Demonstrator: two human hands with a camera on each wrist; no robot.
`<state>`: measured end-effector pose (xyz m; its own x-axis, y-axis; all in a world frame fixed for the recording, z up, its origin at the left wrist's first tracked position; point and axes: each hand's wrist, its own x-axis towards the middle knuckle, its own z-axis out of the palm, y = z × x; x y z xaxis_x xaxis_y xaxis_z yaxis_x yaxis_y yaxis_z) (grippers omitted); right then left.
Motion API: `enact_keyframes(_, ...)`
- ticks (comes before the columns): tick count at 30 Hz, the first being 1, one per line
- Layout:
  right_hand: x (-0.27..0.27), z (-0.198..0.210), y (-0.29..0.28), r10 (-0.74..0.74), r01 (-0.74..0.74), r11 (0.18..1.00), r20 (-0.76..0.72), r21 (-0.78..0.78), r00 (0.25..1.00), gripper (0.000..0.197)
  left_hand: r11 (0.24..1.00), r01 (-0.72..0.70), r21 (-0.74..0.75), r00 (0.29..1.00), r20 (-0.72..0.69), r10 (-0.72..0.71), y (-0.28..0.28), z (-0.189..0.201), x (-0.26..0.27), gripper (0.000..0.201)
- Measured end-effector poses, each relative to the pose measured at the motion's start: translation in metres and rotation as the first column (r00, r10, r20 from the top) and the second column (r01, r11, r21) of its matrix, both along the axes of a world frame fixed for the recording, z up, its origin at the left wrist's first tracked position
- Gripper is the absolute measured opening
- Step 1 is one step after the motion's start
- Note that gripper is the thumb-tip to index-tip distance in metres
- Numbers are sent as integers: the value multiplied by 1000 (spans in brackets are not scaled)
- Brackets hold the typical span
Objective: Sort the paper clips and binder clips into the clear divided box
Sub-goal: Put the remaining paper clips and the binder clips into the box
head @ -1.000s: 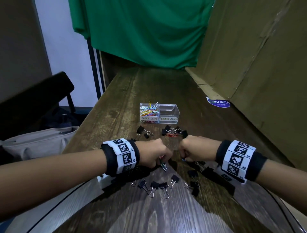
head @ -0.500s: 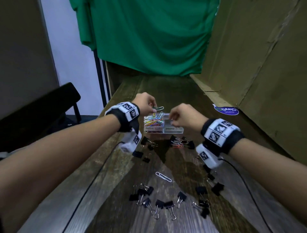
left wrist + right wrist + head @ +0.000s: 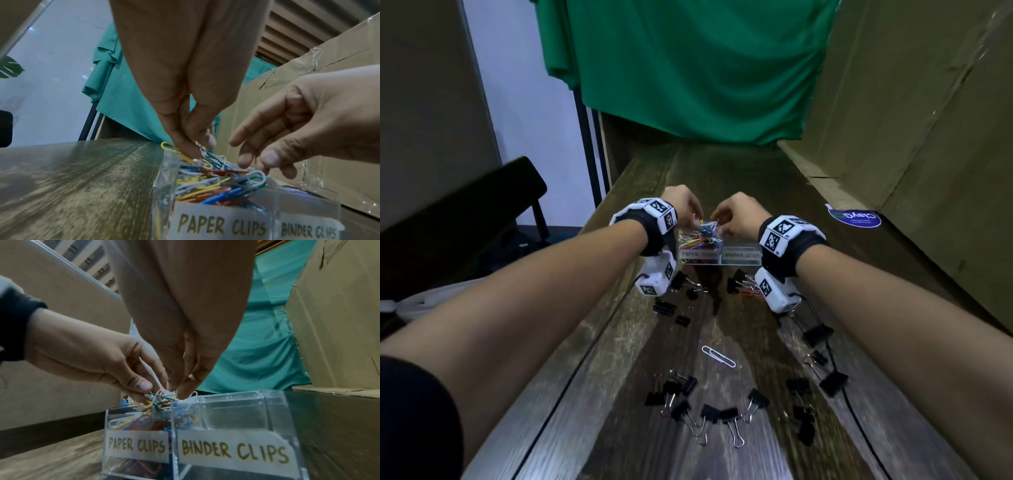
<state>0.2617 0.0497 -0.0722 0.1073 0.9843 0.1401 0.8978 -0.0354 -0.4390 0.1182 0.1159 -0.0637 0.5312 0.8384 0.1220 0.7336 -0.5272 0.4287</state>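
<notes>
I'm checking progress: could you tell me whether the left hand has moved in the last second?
Yes: the left hand went from the near clips to the box.

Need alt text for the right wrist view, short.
Both hands, right hand and left hand, reach their fingertips into the heaped coloured paper clips in the PAPER CLIPS side of a clear divided box; its BINDER CLIPS side looks empty.

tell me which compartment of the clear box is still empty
The right compartment, labelled BINDER CLIPS, holds nothing. The left one, labelled PAPER CLIPS, is heaped with coloured paper clips, and both hands hover over it.
</notes>
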Motion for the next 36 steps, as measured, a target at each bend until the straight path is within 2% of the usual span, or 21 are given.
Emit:
enact_keyframes(2,1,3,-7,24,-24,1000,19,14,1000,28,999,35,-24,999,7,-34,-3,2,-2,27)
enact_keyframes(5,-11,12,-33,120,-122,992,117,13,986,14,993,103,-63,995,-5,-103,-8,3,-7,32)
enact_keyframes(7,-27,15,-63,283,-267,955,142,-126,948,9,987,132,-92,991,14,-131,-12,4,-11,32)
enact_keyframes(9,-46,10,-96,453,-384,859,153,-338,878,16,987,144,-72,990,2,-144,-18,6,-17,31)
enact_keyframes(11,-62,-1,-124,543,-387,778,222,-494,810,28,988,153,-11,988,-24,-153,-27,11,-22,27)
enact_keyframes(13,-71,-14,-142,562,-360,764,279,-535,778,33,984,175,10,984,-22,-175,-37,16,-30,25)
enact_keyframes(17,-72,-23,-156,541,-371,797,290,-477,789,24,974,227,-16,970,-81,-228,-61,14,-51,28)
enact_keyframes(22,-72,-19,-159,522,-328,805,327,-494,788,14,945,321,-63,937,-128,-326,-88,-3,-66,24)
enact_keyframes(24,-63,-6,-144,420,-212,862,415,-461,807,18,920,389,-52,911,-124,-392,-98,-11,-59,21)
enact_keyframes(26,-46,11,-117,237,-93,943,450,-319,861,13,884,466,-34,876,-121,-466,-108,-20,-44,24)
enact_keyframes(29,-24,30,-71,42,17,988,370,-154,928,19,858,511,-43,843,-168,-511,-116,-38,-17,29)
enact_keyframes(31,-17,37,-46,9,29,993,314,-116,949,21,859,512,3,834,-242,-497,-114,-52,-1,26)
enact_keyframes(34,-17,41,-17,-7,19,998,228,-52,974,20,845,533,50,811,-315,-493,-99,-68,18,34)
enact_keyframes(36,-20,40,-2,-12,19,999,185,-36,983,22,852,520,56,806,-364,-467,-104,-61,22,30)
